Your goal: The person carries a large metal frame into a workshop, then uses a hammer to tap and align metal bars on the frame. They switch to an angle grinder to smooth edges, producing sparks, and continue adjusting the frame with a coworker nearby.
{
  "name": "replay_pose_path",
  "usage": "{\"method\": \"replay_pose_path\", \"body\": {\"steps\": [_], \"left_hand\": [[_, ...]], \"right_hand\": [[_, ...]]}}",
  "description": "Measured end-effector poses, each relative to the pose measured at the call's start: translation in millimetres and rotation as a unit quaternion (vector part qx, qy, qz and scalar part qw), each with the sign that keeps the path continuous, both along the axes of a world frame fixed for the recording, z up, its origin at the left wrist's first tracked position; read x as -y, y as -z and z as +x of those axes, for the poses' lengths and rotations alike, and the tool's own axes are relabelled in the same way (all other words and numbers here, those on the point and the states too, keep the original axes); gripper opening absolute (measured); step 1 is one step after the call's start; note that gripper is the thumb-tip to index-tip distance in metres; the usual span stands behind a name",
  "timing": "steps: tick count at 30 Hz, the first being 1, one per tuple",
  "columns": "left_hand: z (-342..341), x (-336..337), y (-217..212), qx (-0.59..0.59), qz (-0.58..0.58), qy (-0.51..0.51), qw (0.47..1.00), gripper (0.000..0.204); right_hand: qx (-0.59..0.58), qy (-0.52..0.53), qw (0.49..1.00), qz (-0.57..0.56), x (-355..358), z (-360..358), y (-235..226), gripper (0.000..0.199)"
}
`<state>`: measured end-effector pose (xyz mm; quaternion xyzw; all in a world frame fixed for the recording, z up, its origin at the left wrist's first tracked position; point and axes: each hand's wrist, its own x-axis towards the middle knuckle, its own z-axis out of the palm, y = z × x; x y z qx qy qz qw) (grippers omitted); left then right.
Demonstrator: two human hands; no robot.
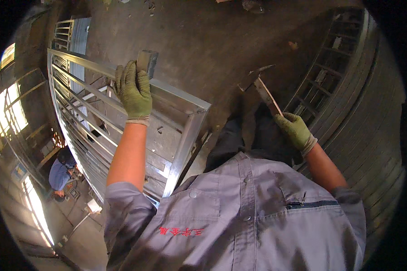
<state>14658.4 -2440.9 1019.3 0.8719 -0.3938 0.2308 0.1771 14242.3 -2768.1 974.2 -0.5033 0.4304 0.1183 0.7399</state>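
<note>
My left hand [134, 89], in a green work glove, is closed around a short grey rectangular block [148, 62] on the top rail of a metal barred frame [178, 95]. The fingers hide part of the block. Shiny bars run side by side within the frame, which stands at my left. On the other side, my right hand [295, 129], gloved in the same green, grips a hammer [267, 95] by the lower end of its handle. The hammer's slim, dark head points away from me, over the floor, apart from the frame.
At the right stands a long stack of metal frames or panels [348, 90]. A person in blue [59, 174] crouches at the far left, with sparks [57, 139] close by. More barred frames [64, 34] stand at the far left. A leaf-like scrap [293, 45] lies on the concrete floor [203, 40].
</note>
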Motion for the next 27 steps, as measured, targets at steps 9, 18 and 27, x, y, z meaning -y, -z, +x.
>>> {"method": "replay_pose_path", "body": {"steps": [9,18,27], "left_hand": [[3.3,11.5,33.6,-0.016,-0.019,0.031,0.999,0.041],[5.1,30.2,85.6,-0.025,0.012,0.024,0.999,0.041],[-9.0,49.9,145.0,-0.049,0.041,-0.038,0.997,0.04]], "right_hand": [[0.01,-0.085,0.996,0.022,26.8,25.4,5.4,0.042],[0.027,-0.175,0.977,0.118,38.2,32.4,6.4,0.036],[0.011,-0.183,0.977,0.106,55.2,43.2,72.8,0.034]]}}
